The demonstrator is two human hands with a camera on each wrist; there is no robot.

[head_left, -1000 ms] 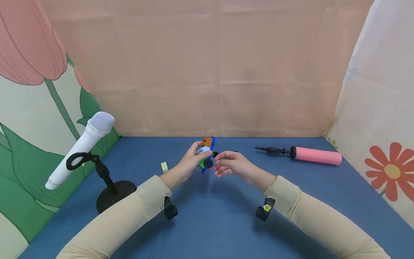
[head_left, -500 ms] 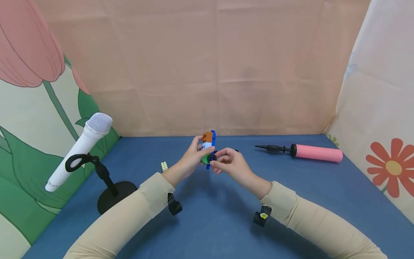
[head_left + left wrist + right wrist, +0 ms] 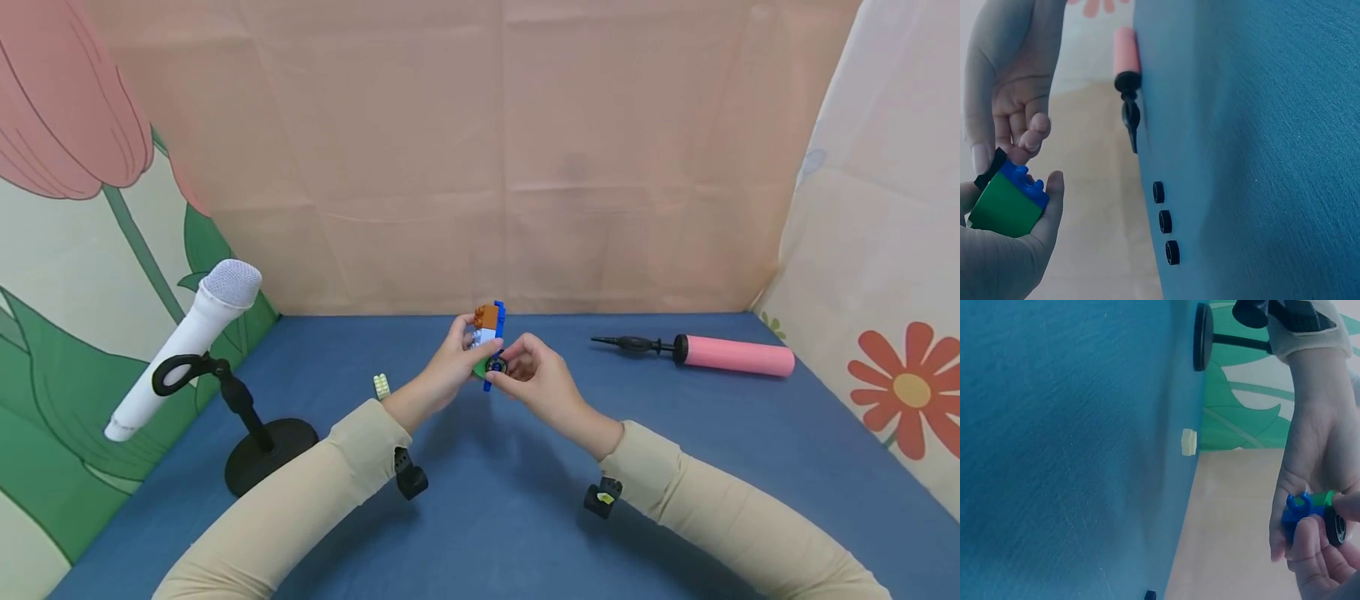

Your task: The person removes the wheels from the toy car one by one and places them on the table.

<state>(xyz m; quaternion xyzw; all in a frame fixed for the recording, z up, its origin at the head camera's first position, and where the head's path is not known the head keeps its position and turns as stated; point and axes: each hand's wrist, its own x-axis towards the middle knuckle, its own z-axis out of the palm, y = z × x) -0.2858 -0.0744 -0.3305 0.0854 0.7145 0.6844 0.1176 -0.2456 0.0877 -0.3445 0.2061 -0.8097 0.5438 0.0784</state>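
Observation:
A small toy-brick car (image 3: 486, 318) is held up above the table in my left hand (image 3: 442, 368). It has orange, pale blue and green bricks on a blue base. The left wrist view shows its green side (image 3: 1007, 207) and blue hooked end (image 3: 1024, 184). My right hand (image 3: 551, 382) pinches a black toy wheel (image 3: 496, 365) against the car's near end. In the right wrist view the wheel (image 3: 1336, 526) sits at the side of the blue base (image 3: 1296, 512), between the fingers. Fingers partly cover the car in every view.
Several things stand around: three loose black wheels (image 3: 1165, 221) in a row, a pale yellow brick (image 3: 382, 386), a white microphone (image 3: 187, 342) on a black stand (image 3: 272, 454), and a pink hand pump (image 3: 738, 357). A blue cloth (image 3: 495, 517) covers the table.
The right hand has come in from the right and now pinches the wheel at the car. The left hand has moved the car slightly up and right.

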